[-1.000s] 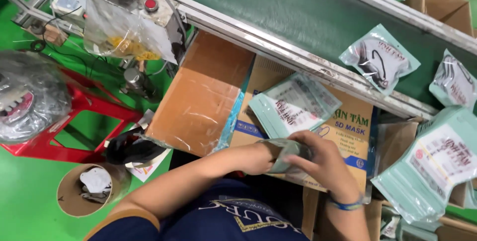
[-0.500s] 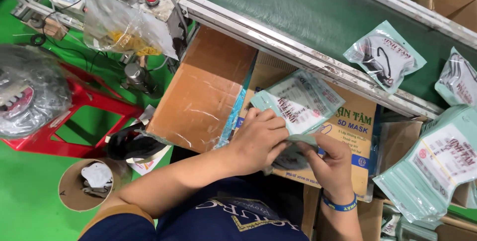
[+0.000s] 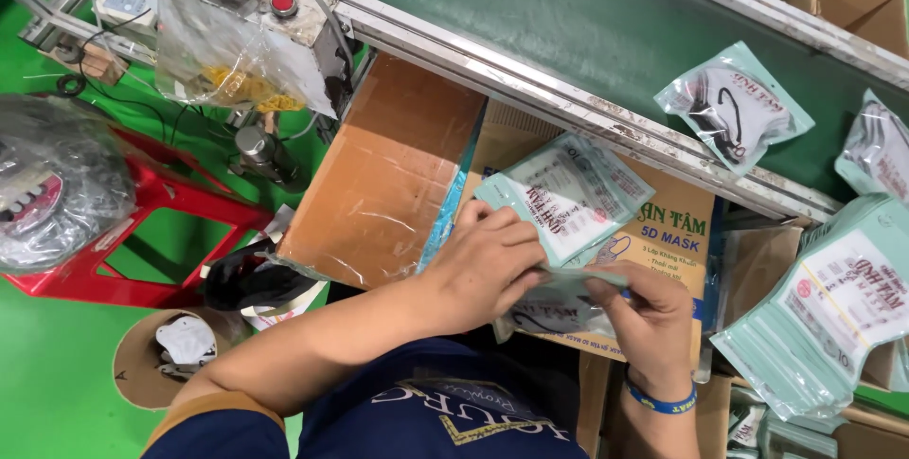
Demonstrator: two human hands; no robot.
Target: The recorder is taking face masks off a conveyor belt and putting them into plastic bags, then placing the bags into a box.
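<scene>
My left hand [image 3: 488, 260] and my right hand [image 3: 649, 322] together hold a stack of pale green mask packets [image 3: 568, 196] over an open cardboard box [image 3: 663, 232]. The left hand's fingers press on the lower edge of the top packet, which stands tilted. My right hand grips the lower packets from the right side; it wears a blue wristband [image 3: 658, 400]. Parts of the lower packets are hidden behind the fingers.
A dark green conveyor belt [image 3: 530, 14] runs above, carrying two mask packets [image 3: 734, 107] at the right. A thick pile of packets [image 3: 833, 308] lies far right. A brown box flap [image 3: 388, 175], a red stool [image 3: 142, 232] and a tape roll [image 3: 166, 360] are at the left.
The hands rose slightly and the top packet tilted up; the packets on the belt drifted a little rightward in view.
</scene>
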